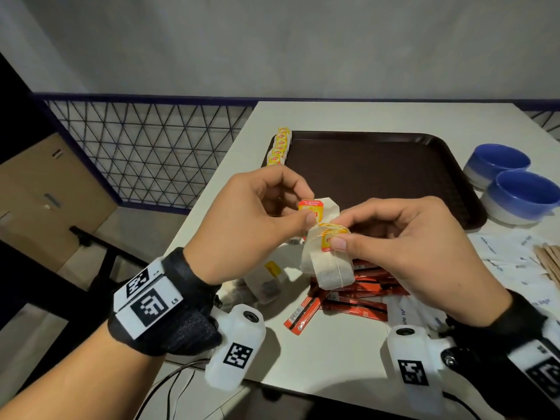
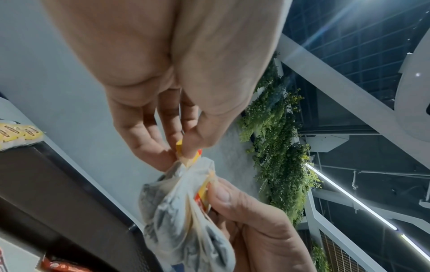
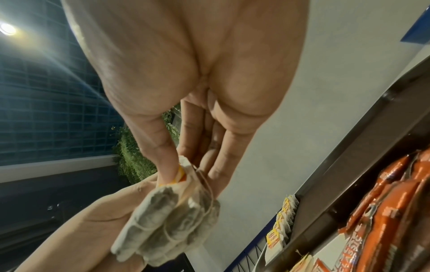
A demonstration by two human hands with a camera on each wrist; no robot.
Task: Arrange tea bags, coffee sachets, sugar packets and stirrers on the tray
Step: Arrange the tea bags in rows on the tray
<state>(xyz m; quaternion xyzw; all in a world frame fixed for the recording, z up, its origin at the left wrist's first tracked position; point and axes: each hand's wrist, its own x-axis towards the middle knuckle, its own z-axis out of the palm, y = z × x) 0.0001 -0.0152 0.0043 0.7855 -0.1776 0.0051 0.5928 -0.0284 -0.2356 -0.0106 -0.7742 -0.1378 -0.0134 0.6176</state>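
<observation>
While both hands work above the table's near edge, the left hand pinches the red-and-yellow tag of one tea bag, thumb and forefinger clamped together on it, peeling it off the bunch. Right hand has thumb and fingers closed on the bunch of tea bags, gripped at the tag end, with the bags hanging down. Both wrist views confirm each pinch.

Brown tray sits at 12 o'clock from the hands, mostly bare. Row of placed tea bags runs along its edge at about 11 o'clock, overlapping. Red coffee sachets lie under the hands at 6 o'clock, loose tea bags at 7 o'clock, white sugar packets at 3 o'clock, wooden stirrers past them at the frame's edge. Two blue bowls at 2 o'clock beside the tray.

Step in hand looks like separating one bag. To do it well: pull slowly by the tag, watch the strings, which look tangled, and keep the right pinch firm so the rest don't drop. Thin paper could tear if yanked. Then continue the row, same overlap, tags facing up.
</observation>
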